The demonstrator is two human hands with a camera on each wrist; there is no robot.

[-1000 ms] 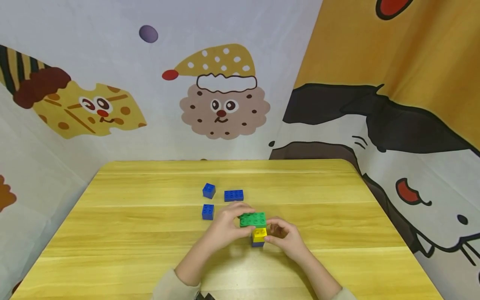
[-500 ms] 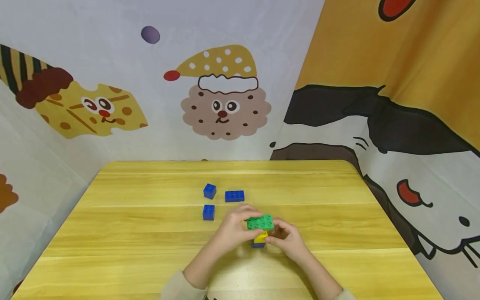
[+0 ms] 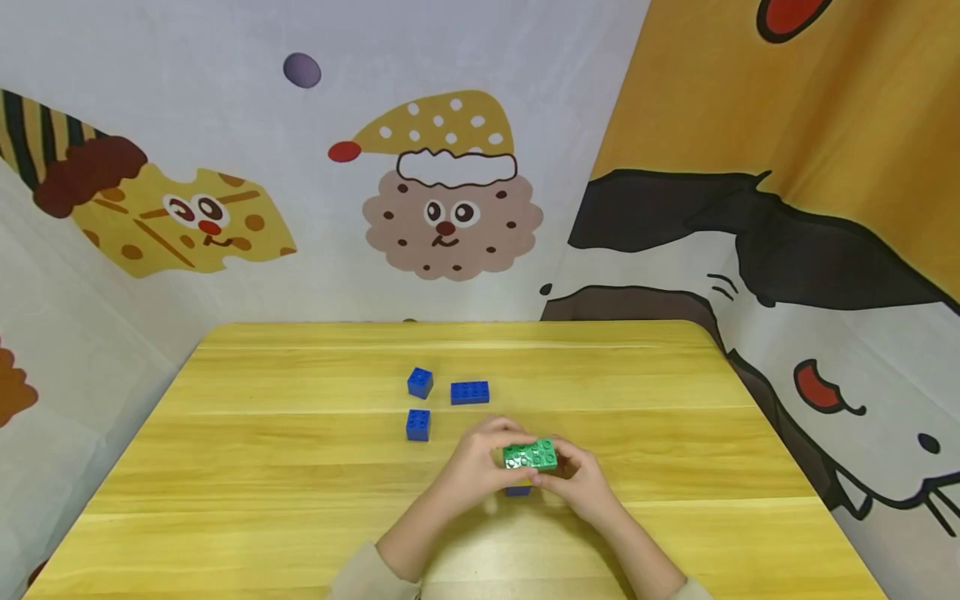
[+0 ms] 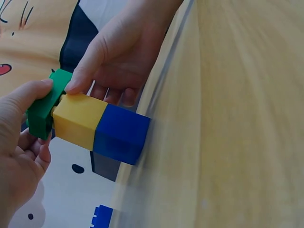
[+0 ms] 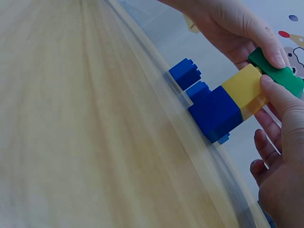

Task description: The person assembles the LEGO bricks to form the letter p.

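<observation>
A green brick (image 3: 529, 455) sits on top of a yellow brick (image 4: 78, 118), which stands on a blue brick (image 4: 121, 135) on the wooden table (image 3: 300, 467). My left hand (image 3: 501, 457) pinches the green brick's left end, thumb on its near side. My right hand (image 3: 561, 468) grips the yellow brick (image 5: 244, 88), its thumb tip at the seam under the green brick (image 5: 278, 76). In the head view the yellow brick is hidden and only the base of the blue brick (image 3: 517, 491) shows.
Three loose blue bricks lie beyond the hands: a small one (image 3: 420, 382), a long one (image 3: 470, 392) and another small one (image 3: 417, 424). Cartoon-printed cloth walls (image 3: 450, 208) close in the table at the back and the right.
The green brick moved right and down onto the yellow brick, which is now covered in the head view. Both hands closed in around the stack.
</observation>
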